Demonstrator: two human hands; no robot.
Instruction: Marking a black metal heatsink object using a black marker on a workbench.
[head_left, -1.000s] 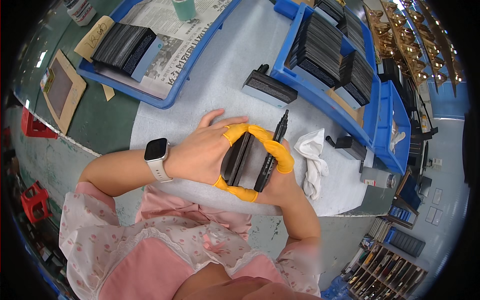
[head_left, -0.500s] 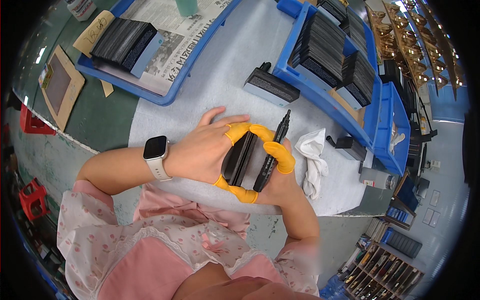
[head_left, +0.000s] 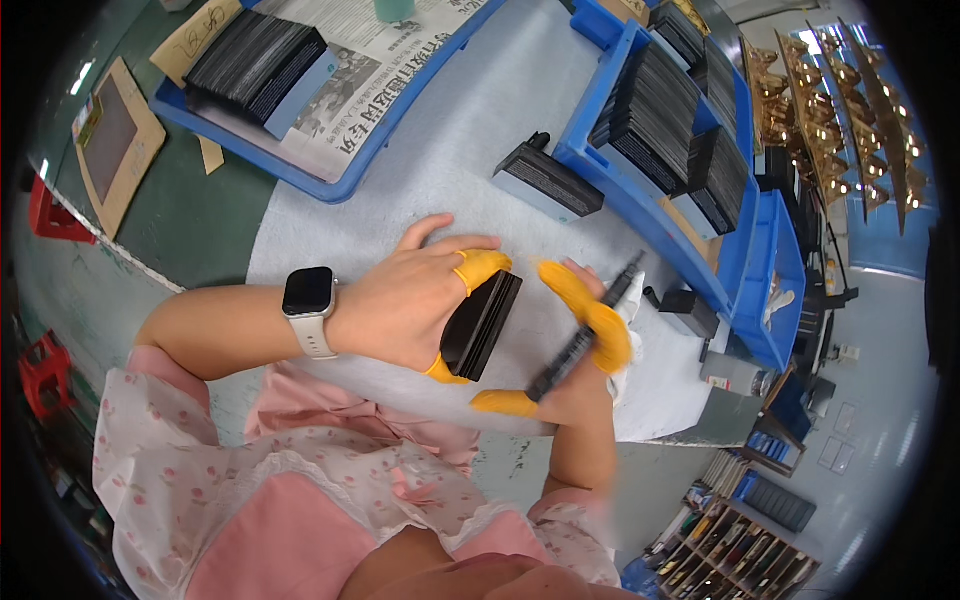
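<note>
My left hand (head_left: 385, 310), with yellow finger cots and a watch at the wrist, grips a small stack of thin black plates (head_left: 484, 328) held on edge above the white-covered table. To its right is my right hand (head_left: 583, 388), apart from the stack and smeared by motion. It also has yellow finger cots, and a black marker pen (head_left: 562, 364) lies slanted across it, held by the thumb side while other fingers spread. Behind this hand a white cloth (head_left: 624, 380) is mostly hidden.
Another block of black plates (head_left: 548, 182) stands beyond my hands. At the far right, a blue tray (head_left: 640, 235) holds several more stacks. A newspaper-lined blue tray (head_left: 335, 190) with a long black stack sits far left. A clear bottle (head_left: 735, 375) lies near the right edge.
My right hand has left the stack and swung right with the marker pen, its fingers opening. My left hand keeps the plates almost in place. The view has shifted slightly.
</note>
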